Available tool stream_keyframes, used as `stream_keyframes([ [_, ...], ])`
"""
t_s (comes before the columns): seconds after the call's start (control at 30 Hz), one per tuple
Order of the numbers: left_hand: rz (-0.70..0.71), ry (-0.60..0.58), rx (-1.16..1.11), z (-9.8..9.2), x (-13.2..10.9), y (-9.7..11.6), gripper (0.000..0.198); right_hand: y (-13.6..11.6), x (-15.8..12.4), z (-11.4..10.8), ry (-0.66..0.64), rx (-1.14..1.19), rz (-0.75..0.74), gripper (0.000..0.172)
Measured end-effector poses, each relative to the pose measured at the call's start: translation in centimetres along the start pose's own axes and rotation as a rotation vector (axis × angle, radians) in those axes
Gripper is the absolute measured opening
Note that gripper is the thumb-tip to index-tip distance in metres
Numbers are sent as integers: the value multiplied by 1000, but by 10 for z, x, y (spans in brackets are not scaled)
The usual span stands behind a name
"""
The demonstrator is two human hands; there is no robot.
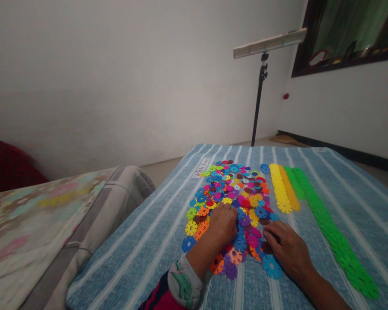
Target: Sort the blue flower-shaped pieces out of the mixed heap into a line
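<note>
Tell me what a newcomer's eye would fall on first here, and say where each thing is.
Most likely the heap of multicoloured notched discs on the blue striped cloth, with the left hand over it and the right hand at its right edge. Next, probably, the long green row slanting down the cloth's right side, with a shorter yellow row to its left.
</note>
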State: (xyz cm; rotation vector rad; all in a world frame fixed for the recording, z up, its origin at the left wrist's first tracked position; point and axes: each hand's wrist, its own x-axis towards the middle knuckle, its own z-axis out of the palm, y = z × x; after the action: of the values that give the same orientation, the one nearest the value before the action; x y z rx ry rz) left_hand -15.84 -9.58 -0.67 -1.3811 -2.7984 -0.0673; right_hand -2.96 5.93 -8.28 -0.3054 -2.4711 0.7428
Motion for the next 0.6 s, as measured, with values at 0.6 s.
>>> stream_keyframes([
  [0.6, -17, 42, -131, 5, 18, -22, 39, 4, 0, 6, -9, 28, 17, 26],
])
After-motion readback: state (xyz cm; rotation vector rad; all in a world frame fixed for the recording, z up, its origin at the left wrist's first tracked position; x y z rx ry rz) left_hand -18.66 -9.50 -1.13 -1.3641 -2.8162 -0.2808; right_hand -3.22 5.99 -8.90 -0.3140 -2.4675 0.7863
